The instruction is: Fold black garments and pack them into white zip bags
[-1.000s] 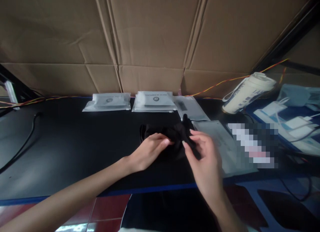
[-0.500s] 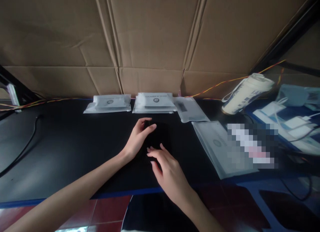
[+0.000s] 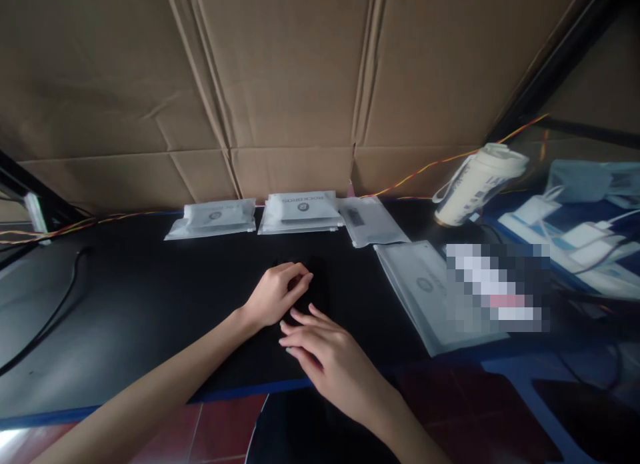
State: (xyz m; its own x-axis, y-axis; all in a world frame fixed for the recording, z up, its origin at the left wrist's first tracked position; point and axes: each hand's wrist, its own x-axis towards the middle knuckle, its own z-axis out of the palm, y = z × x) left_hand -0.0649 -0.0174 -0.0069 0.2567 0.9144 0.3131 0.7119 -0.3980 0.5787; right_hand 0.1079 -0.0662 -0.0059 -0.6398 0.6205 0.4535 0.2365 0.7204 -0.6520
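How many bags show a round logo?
3: left bag and middle bag by the cardboard; near bag right of the right hand. More may be hidden underneath.

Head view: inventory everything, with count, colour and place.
Tabletop: one, black, blue-edged, middle
Zip pouches: at least four, whitish, back and right
Tumbler: one, cream, back right
Plugs: at least two, white, far right
Translucent bags: count unclear, bluish, far right
Cardboard: count unclear, brown, behind
Twisted wires: several, red-yellow, along back
Cables: several, black, both sides
Frame bars: several, black, both sides
Floor tiles: several, red, below
Pixelated patch: one, multicoloured, right
Left hand: one, bare, centre, anything beneath too dark to tell
Right hand: one, bare, near centre
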